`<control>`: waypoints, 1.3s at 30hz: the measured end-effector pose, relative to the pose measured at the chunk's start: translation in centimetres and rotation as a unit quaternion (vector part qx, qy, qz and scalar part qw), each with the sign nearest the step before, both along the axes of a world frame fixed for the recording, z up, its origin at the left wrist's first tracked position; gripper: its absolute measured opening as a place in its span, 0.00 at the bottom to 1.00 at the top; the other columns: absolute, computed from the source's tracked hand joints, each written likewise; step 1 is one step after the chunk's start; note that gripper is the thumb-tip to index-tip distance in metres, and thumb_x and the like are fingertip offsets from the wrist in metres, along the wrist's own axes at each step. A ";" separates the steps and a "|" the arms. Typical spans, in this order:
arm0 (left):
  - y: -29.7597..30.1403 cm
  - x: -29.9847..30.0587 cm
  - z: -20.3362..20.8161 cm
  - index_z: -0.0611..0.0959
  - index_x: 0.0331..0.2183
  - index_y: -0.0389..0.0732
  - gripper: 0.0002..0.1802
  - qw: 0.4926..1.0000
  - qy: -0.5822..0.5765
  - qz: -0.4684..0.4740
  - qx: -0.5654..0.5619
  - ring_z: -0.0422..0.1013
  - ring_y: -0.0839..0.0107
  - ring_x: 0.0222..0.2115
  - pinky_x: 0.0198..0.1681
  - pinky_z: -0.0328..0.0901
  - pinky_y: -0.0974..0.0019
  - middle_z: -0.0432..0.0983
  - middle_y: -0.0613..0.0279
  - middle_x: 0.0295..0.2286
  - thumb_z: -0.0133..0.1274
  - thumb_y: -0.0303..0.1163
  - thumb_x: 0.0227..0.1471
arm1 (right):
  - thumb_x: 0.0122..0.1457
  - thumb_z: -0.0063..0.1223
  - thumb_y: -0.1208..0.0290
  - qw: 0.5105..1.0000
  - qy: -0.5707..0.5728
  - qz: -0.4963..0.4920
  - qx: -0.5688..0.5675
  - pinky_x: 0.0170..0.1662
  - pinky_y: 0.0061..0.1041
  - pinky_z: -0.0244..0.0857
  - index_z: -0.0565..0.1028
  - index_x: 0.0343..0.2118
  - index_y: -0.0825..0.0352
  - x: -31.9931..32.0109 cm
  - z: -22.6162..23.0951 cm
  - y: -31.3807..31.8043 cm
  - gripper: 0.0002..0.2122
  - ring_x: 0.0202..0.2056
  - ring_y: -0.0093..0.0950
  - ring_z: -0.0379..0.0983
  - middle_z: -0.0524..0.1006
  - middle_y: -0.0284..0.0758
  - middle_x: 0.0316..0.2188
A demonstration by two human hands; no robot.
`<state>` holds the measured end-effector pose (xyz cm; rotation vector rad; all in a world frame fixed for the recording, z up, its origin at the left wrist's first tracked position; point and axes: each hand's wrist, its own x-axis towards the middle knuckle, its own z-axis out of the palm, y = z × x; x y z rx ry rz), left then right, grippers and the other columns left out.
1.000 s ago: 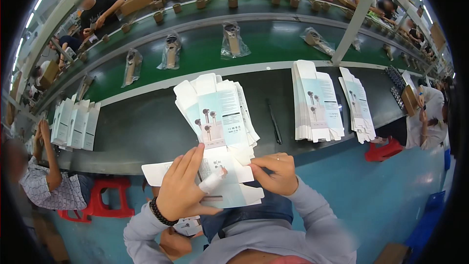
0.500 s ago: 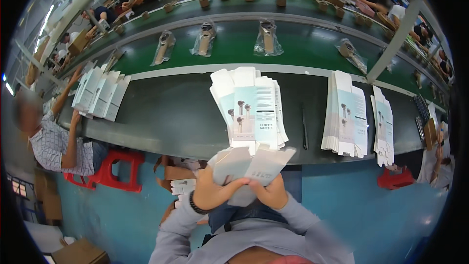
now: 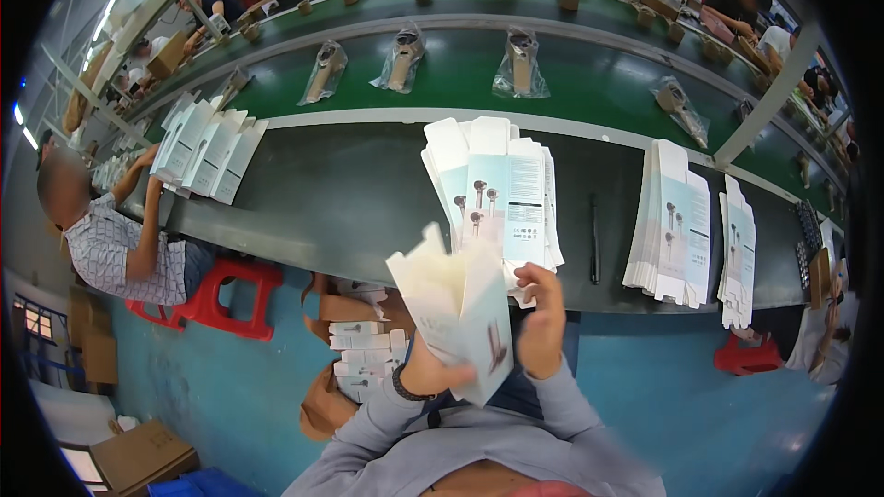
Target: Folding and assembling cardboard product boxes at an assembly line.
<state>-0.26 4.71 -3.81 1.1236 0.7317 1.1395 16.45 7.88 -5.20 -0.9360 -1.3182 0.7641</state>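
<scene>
My left hand (image 3: 433, 372) grips a white and pale-blue carton (image 3: 468, 327) from below, in front of the table edge. The carton is opened out into a box, tilted, its top flaps spread and its inside showing. My left thumb lies across the lower front; the other fingers are hidden. Just right of the carton, my right hand (image 3: 541, 327) is raised with fingers apart and bent, holding nothing. Beyond both hands, a fanned pile of flat printed cartons (image 3: 497, 179) lies on the dark table (image 3: 341, 193).
Right of the pile lie a black pen (image 3: 595, 239) and two more carton stacks (image 3: 670, 230) (image 3: 737, 258). Bagged handheld devices (image 3: 520, 64) rest on the green conveyor (image 3: 460, 64). A co-worker (image 3: 129, 239) sits left beside opened cartons (image 3: 207, 152). Below the table, a brown box (image 3: 330, 410) holds cartons.
The carton has gone from flattened to opened out, with its flaps now pointing up. My right hand has let go of it and moved up and right. The view has shifted slightly.
</scene>
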 end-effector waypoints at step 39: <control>1.7 2.7 1.5 0.54 0.54 0.38 0.40 0.962 0.087 0.103 0.238 0.64 0.61 0.40 0.47 0.56 0.63 0.59 0.44 0.46 0.52 0.31 0.40 | 0.58 0.39 0.56 0.983 0.169 0.059 -0.034 0.44 0.24 0.57 0.54 0.47 0.68 -1.9 1.3 -3.8 0.22 0.40 0.28 0.65 0.67 0.45 0.42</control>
